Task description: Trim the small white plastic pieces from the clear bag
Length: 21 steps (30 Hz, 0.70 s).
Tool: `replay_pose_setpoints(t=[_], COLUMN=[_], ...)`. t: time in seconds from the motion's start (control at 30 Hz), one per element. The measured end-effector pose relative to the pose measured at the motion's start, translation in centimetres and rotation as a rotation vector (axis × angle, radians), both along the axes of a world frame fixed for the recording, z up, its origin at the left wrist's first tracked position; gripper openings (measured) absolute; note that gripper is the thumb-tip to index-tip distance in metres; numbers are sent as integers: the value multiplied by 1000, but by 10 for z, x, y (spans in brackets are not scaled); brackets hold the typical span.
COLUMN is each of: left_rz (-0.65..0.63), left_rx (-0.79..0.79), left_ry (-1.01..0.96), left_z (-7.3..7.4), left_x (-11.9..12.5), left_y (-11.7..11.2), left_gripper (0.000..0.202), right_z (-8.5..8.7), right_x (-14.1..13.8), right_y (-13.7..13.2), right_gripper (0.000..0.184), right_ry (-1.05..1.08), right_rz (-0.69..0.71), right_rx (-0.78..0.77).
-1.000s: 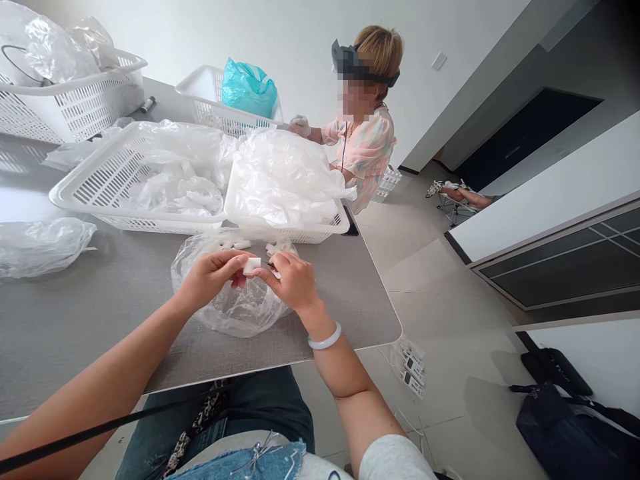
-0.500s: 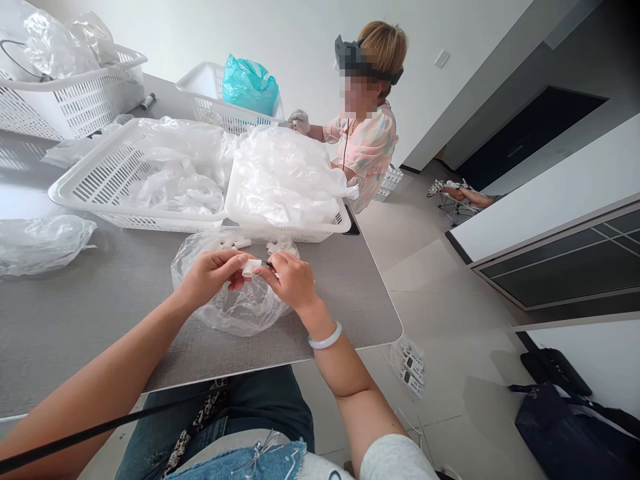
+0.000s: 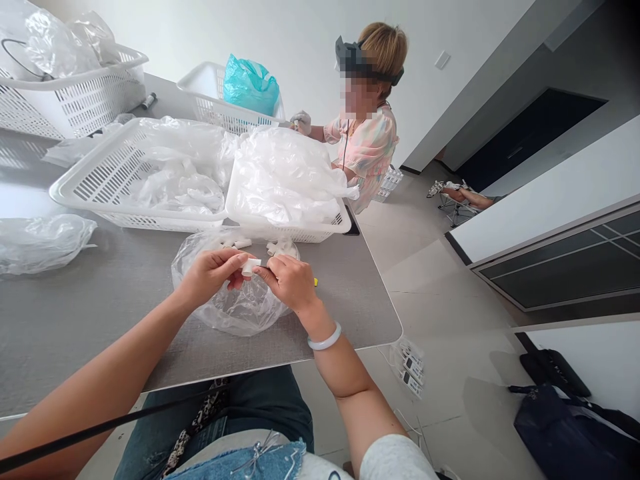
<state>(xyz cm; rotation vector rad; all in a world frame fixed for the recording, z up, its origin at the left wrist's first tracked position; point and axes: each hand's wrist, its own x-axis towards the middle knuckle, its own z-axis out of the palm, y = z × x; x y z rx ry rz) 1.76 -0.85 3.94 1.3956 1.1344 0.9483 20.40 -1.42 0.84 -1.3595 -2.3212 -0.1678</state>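
Observation:
My left hand (image 3: 210, 275) and my right hand (image 3: 289, 283) meet over an open clear plastic bag (image 3: 235, 307) on the grey table (image 3: 90, 313). Both pinch a small white cylindrical piece (image 3: 249, 267) between their fingertips. My right hand also holds a thin tool with a yellow end (image 3: 315, 282) that sticks out behind the knuckles. More small white pieces (image 3: 280, 248) lie at the far side of the bag. A pale bangle (image 3: 325, 341) circles my right wrist.
Two white baskets (image 3: 100, 180) (image 3: 290, 230) heaped with clear plastic bags stand just beyond my hands. Further back are another basket (image 3: 75, 93) and one with a teal bag (image 3: 249, 85). A person (image 3: 365, 140) in a headset sits across the table. A crumpled bag (image 3: 40, 241) lies at left.
My right-hand fingers have shifted slightly on the white piece, and a yellow tip now shows behind that hand. The person opposite has moved a hand a little.

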Motion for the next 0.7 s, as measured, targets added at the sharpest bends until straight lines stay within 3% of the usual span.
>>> replay_pose_setpoints(t=[0.4,0.7], left_rz=[-29,5], left_rx=[42,21], left_ry=[50,80], left_z=[-8,-4], left_x=[-5,-4], left_y=[1,2], left_gripper=[32,32], right_z=[3,1], right_x=[6,1], right_y=[1,-1], right_gripper=[59,60], right_ry=[-35,-67], right_rz=[79,55], right_rx=[-56,19])
